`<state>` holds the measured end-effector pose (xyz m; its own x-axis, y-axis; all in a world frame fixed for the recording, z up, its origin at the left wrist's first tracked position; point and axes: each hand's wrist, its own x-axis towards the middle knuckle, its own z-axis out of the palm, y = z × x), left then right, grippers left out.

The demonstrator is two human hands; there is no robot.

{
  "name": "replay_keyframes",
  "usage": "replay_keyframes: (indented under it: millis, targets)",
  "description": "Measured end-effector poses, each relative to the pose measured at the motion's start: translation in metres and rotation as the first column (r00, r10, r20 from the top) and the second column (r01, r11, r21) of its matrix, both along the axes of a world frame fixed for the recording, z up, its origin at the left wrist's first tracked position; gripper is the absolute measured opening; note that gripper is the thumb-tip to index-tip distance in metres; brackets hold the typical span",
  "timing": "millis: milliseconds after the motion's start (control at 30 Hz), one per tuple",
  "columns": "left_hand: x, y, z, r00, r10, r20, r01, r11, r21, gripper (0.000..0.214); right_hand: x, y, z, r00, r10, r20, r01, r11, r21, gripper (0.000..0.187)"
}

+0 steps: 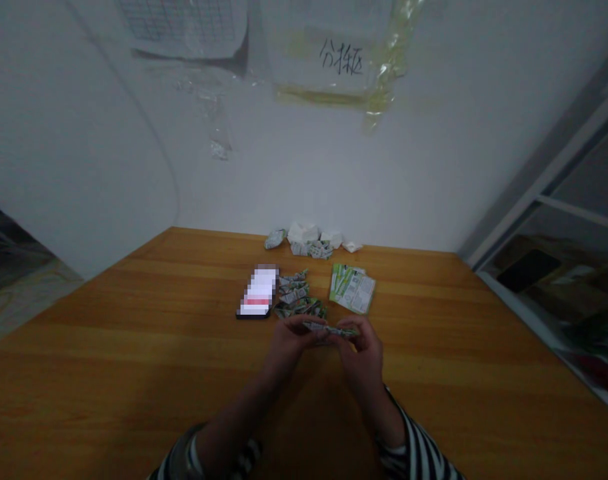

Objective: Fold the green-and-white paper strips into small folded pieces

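Generally, a white wall [334, 180] bearing 1 taped handwritten sign [341, 63] stands behind a wooden table [449, 333] with a smooth, satin top. Upper centre of the table: crumpled wrappers [304, 240]. Centre: 1 phone [257, 291], a heap of folded packets [297, 293] and a stack of flat green-and-white packets [353, 288]. Lower centre: the left hand [289, 340] and right hand [361, 347] hold 1 folded strip [329, 329] above the table, fingers [369, 330] closed on it. The strip appears light, thin and soft; take hold at both ends.
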<state>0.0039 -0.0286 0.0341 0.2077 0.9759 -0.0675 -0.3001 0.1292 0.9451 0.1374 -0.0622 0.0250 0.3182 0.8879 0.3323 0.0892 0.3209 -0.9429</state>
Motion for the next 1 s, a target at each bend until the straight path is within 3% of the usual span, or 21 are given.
replay_keyframes:
  millis: [133,300,400,533,633,700,800,900,1000]
  targets:
    - [0.000,0.003,-0.011,0.992,-0.044,0.118,0.048,0.998,-0.030,0.019,0.000,0.002,0.003,0.999,0.039,-0.022,-0.039,0.999,-0.001,0.018]
    - [-0.006,0.010,-0.003,0.990,-0.100,-0.101,0.108,0.991,0.077,0.024,0.009,0.006,-0.003,0.989,0.046,0.137,-0.044,0.999,-0.020,0.014]
    - [-0.011,0.013,0.005,0.964,-0.011,-0.266,0.072,0.972,0.222,0.012,0.013,0.009,-0.006,0.984,0.134,0.116,-0.126,0.989,-0.080,0.016]
    - [-0.010,0.014,0.002,0.946,0.140,-0.292,-0.058,0.961,0.271,0.007,0.013,0.014,-0.011,0.975,0.221,-0.036,-0.224,0.966,-0.132,0.021]
    - [-0.009,0.015,-0.005,0.923,0.171,-0.343,-0.065,0.952,0.299,0.013,0.012,0.017,-0.015,0.957,0.273,-0.100,-0.286,0.946,-0.150,0.033]
    - [-0.010,0.015,-0.008,0.900,0.203,-0.385,-0.068,0.940,0.334,0.024,0.015,0.019,-0.017,0.953,0.304,-0.009,-0.302,0.940,-0.158,0.040]
    - [-0.014,0.015,-0.005,0.839,0.367,-0.401,-0.168,0.876,0.452,0.031,0.024,0.022,-0.018,0.920,0.183,0.348,-0.153,0.982,-0.112,0.038]
    - [-0.017,0.012,0.001,0.795,0.482,-0.367,-0.237,0.805,0.543,0.033,0.042,0.030,-0.018,0.759,-0.127,0.639,0.099,0.992,0.080,0.029]
    - [-0.017,0.009,0.005,0.801,0.509,-0.315,-0.266,0.774,0.574,0.031,0.064,0.043,-0.025,0.613,-0.226,0.757,0.156,0.974,0.165,0.031]
